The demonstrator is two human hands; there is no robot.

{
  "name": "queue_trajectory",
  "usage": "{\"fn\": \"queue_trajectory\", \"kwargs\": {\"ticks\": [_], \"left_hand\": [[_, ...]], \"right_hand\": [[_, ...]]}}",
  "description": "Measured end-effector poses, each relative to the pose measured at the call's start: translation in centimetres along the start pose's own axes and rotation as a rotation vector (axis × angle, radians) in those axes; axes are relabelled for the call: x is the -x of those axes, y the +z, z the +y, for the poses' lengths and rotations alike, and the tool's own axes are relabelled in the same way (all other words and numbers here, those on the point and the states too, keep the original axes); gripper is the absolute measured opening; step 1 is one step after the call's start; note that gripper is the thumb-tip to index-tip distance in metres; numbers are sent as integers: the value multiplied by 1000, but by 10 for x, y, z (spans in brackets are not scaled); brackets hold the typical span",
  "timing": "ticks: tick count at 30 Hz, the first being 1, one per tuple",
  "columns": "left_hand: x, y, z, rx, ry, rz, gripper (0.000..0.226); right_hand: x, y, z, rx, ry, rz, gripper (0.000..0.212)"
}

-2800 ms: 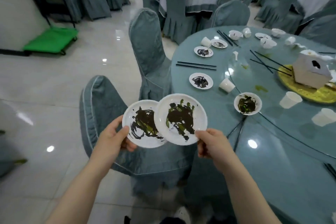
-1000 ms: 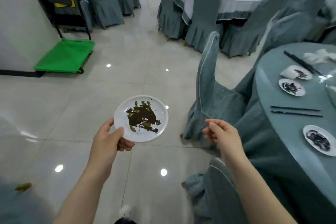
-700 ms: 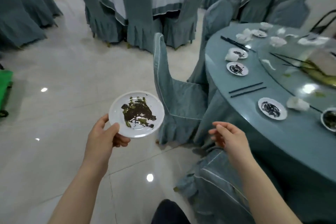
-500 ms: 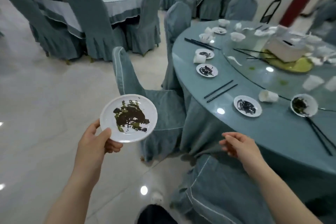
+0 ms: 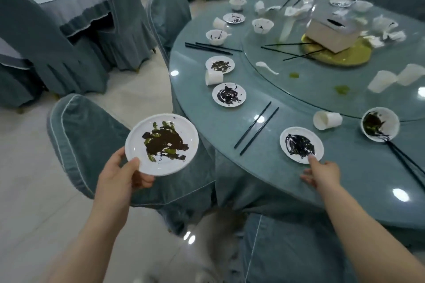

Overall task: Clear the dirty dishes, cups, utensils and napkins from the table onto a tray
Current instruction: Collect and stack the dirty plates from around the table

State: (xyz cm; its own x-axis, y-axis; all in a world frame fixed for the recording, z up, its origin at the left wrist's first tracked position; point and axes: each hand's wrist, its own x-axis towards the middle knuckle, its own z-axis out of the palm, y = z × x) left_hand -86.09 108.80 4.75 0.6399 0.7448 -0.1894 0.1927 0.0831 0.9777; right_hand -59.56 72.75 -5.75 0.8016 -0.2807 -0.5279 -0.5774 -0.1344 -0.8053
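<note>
Head view showed the left hand [image 5: 119, 177] gripping a smeared plate [image 5: 161, 144] off the table [image 5: 264, 167], while the right hand [image 5: 323, 173], fingers straight, touched another plate's [image 5: 301, 145] rim.

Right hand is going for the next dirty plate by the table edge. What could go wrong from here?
The near plate sits close to the table rim, so a finger nudge from the right hand could slide it off. The plate in the left hand is held by one edge only; tilting may spill its sauce.

Sauce-smeared white plate [image 5: 161, 144] held level; another [image 5: 301, 145] at table edge.
</note>
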Motion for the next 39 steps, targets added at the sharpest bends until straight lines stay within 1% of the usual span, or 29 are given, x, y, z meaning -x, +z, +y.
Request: {"fn": "queue_trajectory", "kwargs": {"ticks": [3,6,8,11,13,16,18,20,21,23,25,26,30,39], "left_hand": [[-32,12,4,-24,-4,-41,30],[-58,12,8,-18,-12,-83,29],[-74,10,10,-14,-9,-115,28],[-106,7,18,-3,-18,-173,25],[-126,6,23,2,-9,-200,24],[-156,4,32,23,6,-248,26],[-176,10,35,37,6,-277,25],[-190,17,37,35,-5,-298,23],[-197,20,38,31,-8,-306,22],[-208,27,40,23,-9,-326,24],[-221,34,43,6,-6,-352,25],[-227,39,45,-5,-5,-356,25],[-257,64,51,-23,-12,-313,30],[-287,113,65,8,-46,-149,30]], "right_hand": [[-20,16,0,18,58,84,34],[-28,26,7,57,52,144,29],[-30,31,11,131,66,197,30],[-30,34,20,279,86,283,18],[-28,36,24,344,102,291,10],[-16,43,30,360,150,319,22],[-6,50,31,317,166,351,23],[3,56,29,276,153,390,31],[7,59,27,236,149,400,31],[14,65,24,129,158,386,25],[16,71,22,93,144,369,23],[14,74,21,96,105,363,21],[-11,95,-11,153,-20,295,7],[-94,195,-109,371,-157,-17,7]]}}
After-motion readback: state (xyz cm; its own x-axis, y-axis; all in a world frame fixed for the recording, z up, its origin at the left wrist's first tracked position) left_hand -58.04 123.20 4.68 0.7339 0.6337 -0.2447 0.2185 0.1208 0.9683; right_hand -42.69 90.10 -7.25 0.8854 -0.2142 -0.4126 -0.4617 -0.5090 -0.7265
